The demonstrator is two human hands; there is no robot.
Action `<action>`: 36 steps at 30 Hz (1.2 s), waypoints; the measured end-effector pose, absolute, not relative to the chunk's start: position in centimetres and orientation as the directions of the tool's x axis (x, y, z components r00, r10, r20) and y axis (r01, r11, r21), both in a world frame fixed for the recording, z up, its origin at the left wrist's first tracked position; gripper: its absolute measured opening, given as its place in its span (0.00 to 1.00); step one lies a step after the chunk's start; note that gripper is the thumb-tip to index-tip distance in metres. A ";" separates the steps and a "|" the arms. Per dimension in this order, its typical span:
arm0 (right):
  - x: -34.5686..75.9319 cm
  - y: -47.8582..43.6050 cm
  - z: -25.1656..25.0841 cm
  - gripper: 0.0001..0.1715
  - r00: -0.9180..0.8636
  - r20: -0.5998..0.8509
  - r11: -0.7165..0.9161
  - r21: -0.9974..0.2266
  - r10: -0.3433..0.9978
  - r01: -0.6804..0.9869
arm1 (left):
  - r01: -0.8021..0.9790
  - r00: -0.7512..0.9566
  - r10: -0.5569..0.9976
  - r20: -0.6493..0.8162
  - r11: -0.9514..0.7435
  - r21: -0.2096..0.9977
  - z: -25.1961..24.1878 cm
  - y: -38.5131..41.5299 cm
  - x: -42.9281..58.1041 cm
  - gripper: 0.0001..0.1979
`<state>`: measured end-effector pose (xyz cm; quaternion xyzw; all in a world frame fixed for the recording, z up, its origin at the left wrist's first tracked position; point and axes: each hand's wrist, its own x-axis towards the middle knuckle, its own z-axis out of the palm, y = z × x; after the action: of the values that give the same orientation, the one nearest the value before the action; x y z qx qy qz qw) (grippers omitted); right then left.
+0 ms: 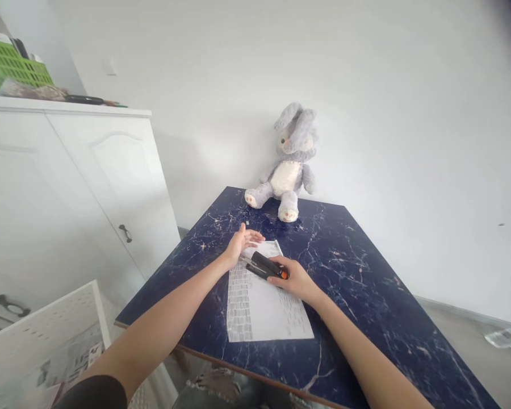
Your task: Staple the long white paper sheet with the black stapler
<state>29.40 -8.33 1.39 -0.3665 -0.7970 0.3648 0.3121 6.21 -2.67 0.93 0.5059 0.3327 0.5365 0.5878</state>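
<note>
My right hand is closed around the rear of a black stapler with an orange part at its back end. The stapler lies slanted over printed sheets of paper, its front pointing left, with a pale metal part showing at the front. Beside that front end is my left hand, palm turned toward the stapler, thumb up and fingers stretched out over the paper's far edge. I cannot tell whether the left fingers touch the paper. Past the left hand, a tiny pale piece rests on the table.
A grey plush rabbit sits at the far edge of the dark blue marbled table, against the wall. White cabinets stand left, with a green basket on top. A white perforated bin is at lower left.
</note>
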 end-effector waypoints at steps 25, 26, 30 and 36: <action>29.4 -9.5 2.3 0.28 -0.685 0.549 0.757 0.138 0.479 0.639 | -0.385 0.423 0.905 -0.041 0.220 0.896 0.1 -4.4 8.1 0.18; 29.2 -9.5 2.3 0.28 -0.645 0.583 0.749 0.092 0.494 0.656 | -0.358 0.398 0.917 -0.033 0.188 0.915 0.1 -4.3 8.0 0.19; 28.8 -9.4 2.2 0.24 -0.242 0.667 0.587 -0.354 0.704 0.728 | -0.185 0.052 0.995 0.082 -0.071 0.980 0.8 -3.6 6.8 0.21; 28.0 -9.5 1.3 0.12 -0.124 0.292 0.307 -0.746 0.948 0.591 | 0.287 -0.113 0.860 0.498 -0.451 0.845 1.8 -3.6 5.7 0.20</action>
<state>27.98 -9.52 1.32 -0.5401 -0.7123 0.2341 0.3822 5.75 -3.63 1.79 0.6194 0.4631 0.5847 0.2449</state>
